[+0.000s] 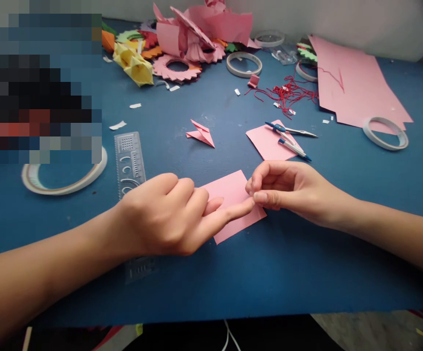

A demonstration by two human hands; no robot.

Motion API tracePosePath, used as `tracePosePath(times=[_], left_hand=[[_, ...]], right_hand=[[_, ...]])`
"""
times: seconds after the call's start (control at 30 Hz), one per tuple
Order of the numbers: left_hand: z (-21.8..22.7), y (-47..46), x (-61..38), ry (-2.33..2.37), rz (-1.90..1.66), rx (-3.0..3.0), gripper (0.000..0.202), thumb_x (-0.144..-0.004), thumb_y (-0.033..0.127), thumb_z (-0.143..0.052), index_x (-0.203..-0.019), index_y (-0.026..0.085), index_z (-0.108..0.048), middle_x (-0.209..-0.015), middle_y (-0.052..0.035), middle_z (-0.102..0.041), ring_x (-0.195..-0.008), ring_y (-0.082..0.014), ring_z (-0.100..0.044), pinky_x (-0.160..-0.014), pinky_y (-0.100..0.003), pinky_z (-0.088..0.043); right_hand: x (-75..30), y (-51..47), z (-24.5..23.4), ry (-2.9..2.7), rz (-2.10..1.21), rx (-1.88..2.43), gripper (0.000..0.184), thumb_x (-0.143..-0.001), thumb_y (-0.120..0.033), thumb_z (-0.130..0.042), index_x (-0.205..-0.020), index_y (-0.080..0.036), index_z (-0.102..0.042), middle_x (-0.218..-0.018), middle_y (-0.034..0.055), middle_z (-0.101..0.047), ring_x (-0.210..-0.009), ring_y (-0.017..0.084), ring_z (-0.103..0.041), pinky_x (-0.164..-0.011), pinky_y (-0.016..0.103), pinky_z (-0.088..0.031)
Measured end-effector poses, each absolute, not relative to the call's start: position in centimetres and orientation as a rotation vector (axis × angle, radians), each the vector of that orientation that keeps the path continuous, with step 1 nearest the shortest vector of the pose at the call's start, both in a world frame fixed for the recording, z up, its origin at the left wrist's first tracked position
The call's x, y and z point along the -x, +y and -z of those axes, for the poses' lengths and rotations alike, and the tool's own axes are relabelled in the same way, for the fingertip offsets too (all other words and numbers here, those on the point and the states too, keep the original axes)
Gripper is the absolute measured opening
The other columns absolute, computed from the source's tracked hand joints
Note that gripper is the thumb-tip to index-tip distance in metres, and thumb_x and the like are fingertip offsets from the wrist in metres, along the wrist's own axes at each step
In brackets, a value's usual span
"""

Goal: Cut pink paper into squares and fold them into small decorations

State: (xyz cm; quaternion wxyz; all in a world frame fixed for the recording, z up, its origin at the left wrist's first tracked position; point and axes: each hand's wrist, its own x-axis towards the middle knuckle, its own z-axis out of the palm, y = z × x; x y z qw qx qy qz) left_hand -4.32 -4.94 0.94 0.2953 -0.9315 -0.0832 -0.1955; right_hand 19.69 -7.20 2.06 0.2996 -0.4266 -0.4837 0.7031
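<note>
My left hand (167, 212) is curled into a fist with one finger stretched to the right. The thumb and fingertips of my right hand (288, 190) pinch at the tip of that finger. Anything small between them cannot be made out. Beneath the hands lies a pink paper square (229, 187), partly covered by them. A clear plastic stencil ruler (129, 151) runs under my left wrist. Beyond my right hand, a blue-and-white compass (292, 130) rests on another pink paper piece (266, 144). A small folded pink paper shape (202, 134) sits farther back.
Rolls of tape (244, 66) lie around the blue table (270, 278). Behind are pink and yellow folded paper pieces (134, 63), tangled red thread (288, 95) and a large pink sheet (357, 87). White scraps (118, 125) are scattered about. A blurred area covers the upper left.
</note>
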Motion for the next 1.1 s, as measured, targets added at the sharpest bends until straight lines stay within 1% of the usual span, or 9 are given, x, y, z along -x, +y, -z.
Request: tracePosePath(times=[0.07, 0.23, 0.33, 0.47, 0.63, 0.7, 0.87, 1.1], left_hand=[[-0.9, -4.9, 4.3, -0.218, 0.532, 2.481, 0.038, -0.085, 0.016, -0.061, -0.123, 0.019, -0.059, -0.053, 0.0074, -0.034, -0.047, -0.0107, -0.029, -0.045, -0.029, -0.022], [-0.8, -4.9, 4.3, -0.229, 0.545, 2.502, 0.045, -0.086, 0.016, -0.057, -0.131, 0.023, -0.054, -0.052, 0.0078, -0.034, -0.045, -0.0107, -0.03, -0.044, -0.029, -0.024], [-0.7, -4.9, 4.2, -0.245, 0.561, 2.548, 0.052, -0.086, 0.013, -0.058, -0.136, 0.024, -0.049, -0.051, 0.0079, -0.035, -0.045, -0.0111, -0.032, -0.045, -0.029, -0.025], [-0.7, -4.9, 4.3, -0.263, 0.568, 2.579, 0.056, -0.085, 0.012, -0.059, -0.139, 0.023, -0.046, -0.051, 0.0079, -0.035, -0.045, -0.0117, -0.032, -0.045, -0.03, -0.024], [-0.7, -4.4, 4.3, -0.27, 0.466, 2.576, 0.061, -0.087, 0.01, -0.056, -0.144, 0.026, -0.039, -0.051, 0.0079, -0.036, -0.045, -0.0118, -0.033, -0.046, -0.029, -0.026], [-0.8, -4.2, 4.2, -0.271, 0.414, 2.575, 0.062, -0.087, 0.008, -0.054, -0.145, 0.027, -0.037, -0.051, 0.0076, -0.037, -0.045, -0.0126, -0.034, -0.045, -0.029, -0.026], [-1.1, -4.0, 4.2, -0.281, 0.362, 2.56, 0.06, -0.089, 0.009, -0.053, -0.145, 0.023, -0.036, -0.051, 0.0074, -0.039, -0.045, -0.0124, -0.035, -0.045, -0.028, -0.024], [-1.1, -4.1, 4.4, -0.302, 0.344, 2.564, 0.064, -0.088, 0.005, -0.05, -0.146, 0.026, -0.033, -0.05, 0.0073, -0.037, -0.046, -0.0125, -0.034, -0.046, -0.028, -0.023]], right_hand=[[-19.6, -7.2, -2.2, -1.289, -1.87, 1.135, 0.025, -0.072, -0.028, -0.079, -0.075, -0.016, -0.058, -0.072, -0.0018, -0.058, -0.063, 0.007, -0.053, -0.054, 0.019, -0.042], [-19.5, -7.1, -2.2, -1.283, -1.899, 1.094, 0.028, -0.073, -0.03, -0.078, -0.071, -0.017, -0.054, -0.069, -0.0024, -0.054, -0.062, 0.008, -0.051, -0.053, 0.02, -0.039], [-19.7, -7.1, -2.1, -1.268, -1.946, 1.04, 0.028, -0.075, -0.028, -0.077, -0.068, -0.017, -0.052, -0.069, -0.0023, -0.055, -0.061, 0.007, -0.048, -0.052, 0.02, -0.038], [-20.0, -7.1, -1.9, -1.215, -1.996, 1.017, 0.032, -0.077, -0.025, -0.074, -0.062, -0.017, -0.047, -0.07, -0.0017, -0.055, -0.062, 0.007, -0.048, -0.057, 0.021, -0.038], [-20.3, -7.0, -1.5, -1.091, -2.132, 0.901, 0.037, -0.079, -0.018, -0.071, -0.058, -0.017, -0.04, -0.07, -0.0013, -0.056, -0.059, 0.005, -0.045, -0.055, 0.02, -0.036], [-20.4, -6.9, -1.3, -1.002, -2.186, 0.854, 0.036, -0.079, -0.016, -0.071, -0.058, -0.017, -0.041, -0.07, -0.0016, -0.056, -0.058, 0.005, -0.046, -0.055, 0.02, -0.037], [-20.6, -6.4, -1.2, -0.883, -2.232, 0.79, 0.033, -0.075, -0.018, -0.076, -0.06, -0.017, -0.046, -0.071, -0.0027, -0.058, -0.06, 0.006, -0.051, -0.058, 0.021, -0.041], [-20.7, -6.2, -0.8, -0.904, -2.247, 0.698, 0.034, -0.078, -0.017, -0.073, -0.061, -0.016, -0.044, -0.073, -0.0026, -0.061, -0.062, 0.006, -0.055, -0.061, 0.02, -0.044]])
